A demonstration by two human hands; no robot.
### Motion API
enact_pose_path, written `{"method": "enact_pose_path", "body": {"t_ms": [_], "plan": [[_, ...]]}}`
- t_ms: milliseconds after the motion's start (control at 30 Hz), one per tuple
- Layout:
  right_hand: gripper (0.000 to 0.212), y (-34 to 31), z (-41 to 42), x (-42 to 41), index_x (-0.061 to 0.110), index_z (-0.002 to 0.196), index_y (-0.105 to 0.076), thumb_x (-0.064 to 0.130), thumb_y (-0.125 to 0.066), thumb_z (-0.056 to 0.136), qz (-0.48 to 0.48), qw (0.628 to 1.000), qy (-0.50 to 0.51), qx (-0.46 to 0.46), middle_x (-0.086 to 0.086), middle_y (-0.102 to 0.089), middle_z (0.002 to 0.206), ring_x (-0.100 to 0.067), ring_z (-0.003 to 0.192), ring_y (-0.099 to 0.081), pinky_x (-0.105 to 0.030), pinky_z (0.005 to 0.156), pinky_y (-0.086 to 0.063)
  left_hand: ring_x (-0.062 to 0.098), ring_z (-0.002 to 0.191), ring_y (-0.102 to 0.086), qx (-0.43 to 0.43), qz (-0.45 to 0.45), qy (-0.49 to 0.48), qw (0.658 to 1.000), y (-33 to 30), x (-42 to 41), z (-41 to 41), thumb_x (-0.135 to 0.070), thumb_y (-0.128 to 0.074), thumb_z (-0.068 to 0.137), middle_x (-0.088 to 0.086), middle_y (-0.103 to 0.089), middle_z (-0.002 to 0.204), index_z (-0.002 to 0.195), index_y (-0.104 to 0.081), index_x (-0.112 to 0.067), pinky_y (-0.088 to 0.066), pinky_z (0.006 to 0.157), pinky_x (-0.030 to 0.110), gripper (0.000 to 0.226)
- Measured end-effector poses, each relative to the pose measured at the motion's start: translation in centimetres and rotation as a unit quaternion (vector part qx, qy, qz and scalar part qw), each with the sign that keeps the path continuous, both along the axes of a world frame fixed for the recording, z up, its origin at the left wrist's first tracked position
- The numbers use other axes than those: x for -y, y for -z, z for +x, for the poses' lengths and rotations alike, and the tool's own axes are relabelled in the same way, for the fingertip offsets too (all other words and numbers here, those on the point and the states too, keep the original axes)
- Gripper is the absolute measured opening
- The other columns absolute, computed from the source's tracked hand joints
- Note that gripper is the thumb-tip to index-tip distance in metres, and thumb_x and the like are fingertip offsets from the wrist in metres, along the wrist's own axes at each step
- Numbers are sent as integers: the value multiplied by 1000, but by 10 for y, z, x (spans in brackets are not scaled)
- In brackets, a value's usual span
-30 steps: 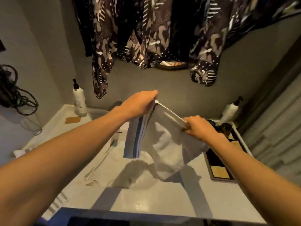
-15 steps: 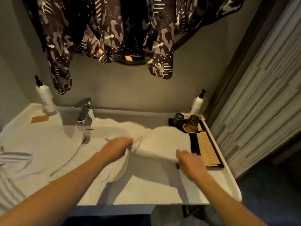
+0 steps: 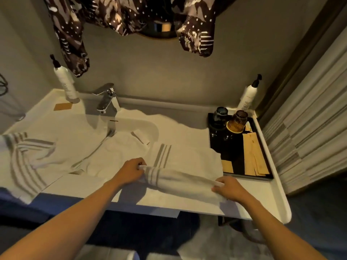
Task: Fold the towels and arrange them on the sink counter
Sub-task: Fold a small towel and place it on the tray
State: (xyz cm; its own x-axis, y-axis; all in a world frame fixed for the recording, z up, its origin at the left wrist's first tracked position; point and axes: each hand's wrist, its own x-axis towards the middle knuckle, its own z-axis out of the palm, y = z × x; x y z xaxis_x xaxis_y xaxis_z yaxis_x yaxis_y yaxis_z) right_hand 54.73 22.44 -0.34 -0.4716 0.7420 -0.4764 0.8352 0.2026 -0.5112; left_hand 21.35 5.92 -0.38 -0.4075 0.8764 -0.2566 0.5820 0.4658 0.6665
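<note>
A white towel with grey stripes (image 3: 184,162) lies spread on the sink counter (image 3: 262,199), its near edge turned over into a fold. My left hand (image 3: 131,170) pinches the left end of that folded edge. My right hand (image 3: 228,188) pinches the right end, near the counter's front. A second striped white towel (image 3: 28,156) lies crumpled at the left, partly hanging over the counter's front edge. More white cloth (image 3: 120,147) fills the basin area between them.
A chrome tap (image 3: 106,100) stands at the back with a pump bottle (image 3: 64,81) to its left. At the right sit a black tray (image 3: 244,147) with two glasses (image 3: 236,121) and another pump bottle (image 3: 248,94). Patterned clothing (image 3: 131,14) hangs above.
The towel went from held up in the air to laid flat on the counter at the right. Both hands now turn its near edge over. The view has shifted right and down.
</note>
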Motion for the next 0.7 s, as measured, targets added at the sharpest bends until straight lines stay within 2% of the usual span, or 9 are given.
{"method": "enact_pose_path", "body": {"t_ms": [100, 167, 233, 333, 400, 467, 533, 633, 700], "plan": [[16, -5, -5, -25, 11, 76, -71, 24, -75, 84, 9, 989, 128, -79, -4, -67, 68, -16, 61, -60, -27, 58, -46, 14, 73, -58, 10, 26, -46, 999, -7, -25, -12, 2, -54, 85, 1, -64, 82, 91, -63, -15, -42, 59, 21, 20], [14, -5, -14, -42, 9, 84, -73, 23, -76, 84, 24, 975, 186, -124, -6, -72, 79, -16, 69, -65, -31, 64, -51, 19, 80, -62, 22, 37, -66, 997, -3, -45, -22, -2, -53, 91, 4, -66, 90, 102, -62, -12, -45, 61, 25, 17], [15, -3, -25, -58, 10, 83, -71, 24, -76, 84, 45, 963, 225, -141, -6, -73, 83, -16, 73, -66, -32, 64, -51, 24, 87, -64, 34, 61, -91, 993, 0, -66, -29, -10, -54, 95, 6, -67, 98, 108, -62, -10, -47, 68, 29, 15], [16, 6, -41, -83, 14, 89, -69, 30, -73, 85, 74, 957, 256, -112, -4, -69, 85, -21, 78, -64, -32, 67, -50, 28, 90, -65, 46, 90, -113, 988, 10, -106, -35, -15, -54, 98, 9, -68, 96, 110, -61, -10, -46, 71, 30, 14], [24, 14, -46, -90, 14, 79, -64, 36, -71, 86, 91, 957, 264, -80, -4, -68, 76, -23, 73, -64, -33, 64, -51, 32, 95, -64, 53, 98, -121, 986, 17, -128, -34, -12, -55, 97, 10, -66, 99, 116, -57, -9, -48, 74, 32, 20], [32, 25, -50, -93, 11, 75, -60, 40, -68, 87, 128, 955, 266, -36, -6, -64, 70, -22, 66, -62, -31, 56, -45, 32, 108, -59, -23, 119, -111, 986, 31, -143, -34, -11, -56, 96, 12, -60, 117, 126, -51, -9, -49, 87, 37, 30], [33, 33, -53, -92, 12, 85, -58, 44, -64, 89, 149, 947, 284, 1, -4, -64, 78, -20, 69, -60, -30, 54, -45, 30, 115, -53, -160, 137, -24, 977, 48, -149, -19, -16, -57, 97, 10, -54, 131, 129, -52, -12, -45, 98, 39, 33], [46, 38, -59, -87, 11, 86, -55, 56, -56, 89, 139, 942, 301, 43, -5, -63, 81, -21, 71, -60, -34, 61, -52, 23, 115, -55, -201, 219, 172, 939, 69, -142, 24, -13, -68, 89, 3, -62, 125, 115, -66, -14, -25, 111, 25, 26], [52, 36, -62, -90, 13, 78, -55, 64, -52, 86, 120, 942, 306, 70, -5, -62, 75, -22, 68, -60, -36, 64, -53, 23, 129, -46, -248, 200, 308, 896, 90, -136, 46, -18, -66, 87, 5, -58, 136, 124, -64, -14, -20, 117, 31, 38]]}}
